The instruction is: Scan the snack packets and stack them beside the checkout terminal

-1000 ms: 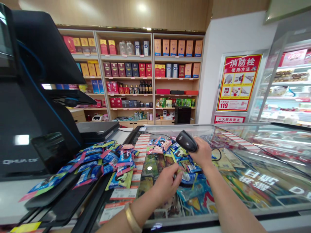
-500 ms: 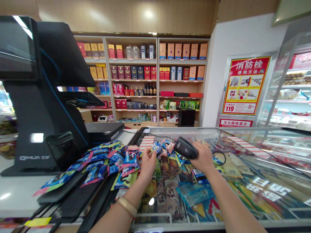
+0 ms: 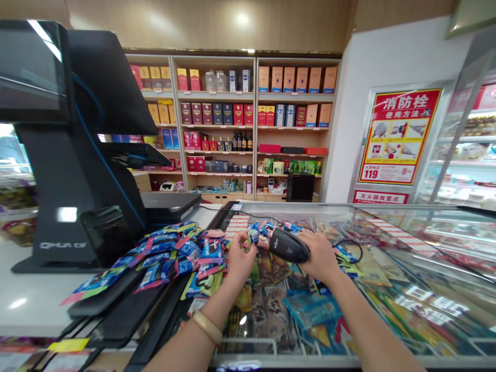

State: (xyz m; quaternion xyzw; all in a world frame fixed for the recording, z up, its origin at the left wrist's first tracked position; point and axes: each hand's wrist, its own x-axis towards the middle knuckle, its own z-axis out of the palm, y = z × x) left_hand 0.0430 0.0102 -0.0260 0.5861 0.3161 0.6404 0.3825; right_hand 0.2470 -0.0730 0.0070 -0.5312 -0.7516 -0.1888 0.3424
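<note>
My left hand (image 3: 242, 257) pinches a small blue snack packet (image 3: 253, 233) above the glass freezer top. Close by on the right, my right hand (image 3: 320, 257) is wrapped round a black handheld barcode scanner (image 3: 289, 245), whose head points left toward the packet. A heap of blue, pink and green snack packets (image 3: 189, 248) spreads from beside my left hand over to the checkout terminal. More packets (image 3: 296, 227) lie on the glass behind the scanner, some of them partly hidden by it. The scanner's black cable (image 3: 360, 253) loops out beyond my right hand.
A large black checkout terminal (image 3: 89, 155) stands at the left on a white counter (image 3: 34, 305). Beneath the glass lid of the freezer (image 3: 406, 248) are many packaged goods. Shelves (image 3: 217, 126) with boxes and bottles line the back wall, beside a red fire-hydrant notice (image 3: 401, 137).
My left hand has lifted and turned the blue packet up toward the scanner. The scanner in my right hand has moved slightly left and down, nearer to the packet. The view has shifted slightly.
</note>
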